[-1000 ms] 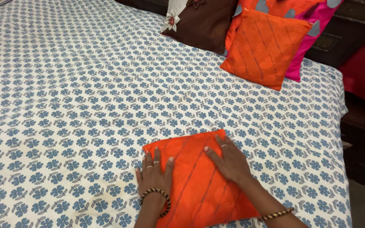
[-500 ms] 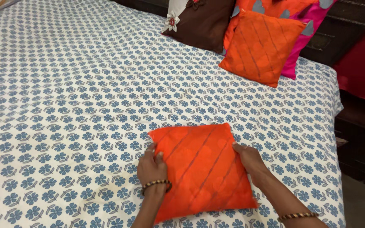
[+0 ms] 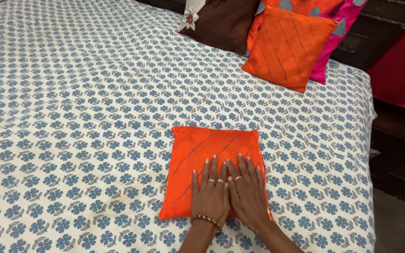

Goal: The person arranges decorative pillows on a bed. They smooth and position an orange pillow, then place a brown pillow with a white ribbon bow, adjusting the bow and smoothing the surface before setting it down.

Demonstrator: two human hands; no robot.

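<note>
An orange square cushion (image 3: 198,150) with faint diagonal stripes lies flat on the bed's white sheet (image 3: 80,103) patterned with blue flowers. Both my hands rest palm-down on its near half, side by side and touching. My left hand (image 3: 210,192) wears rings and a beaded bracelet at the wrist. My right hand (image 3: 247,189) has a ring and its fingers are spread flat toward the cushion's right edge. Neither hand grips anything.
At the head of the bed lean a brown cushion (image 3: 221,23) with a small flower, a second orange cushion (image 3: 287,47) and a pink one (image 3: 333,42) behind it. Dark wooden furniture (image 3: 399,154) stands beyond the bed's right edge.
The cushion has been turned square and shifted a little up the bed. My hands left its side edges and now lie flat together on top of it.
</note>
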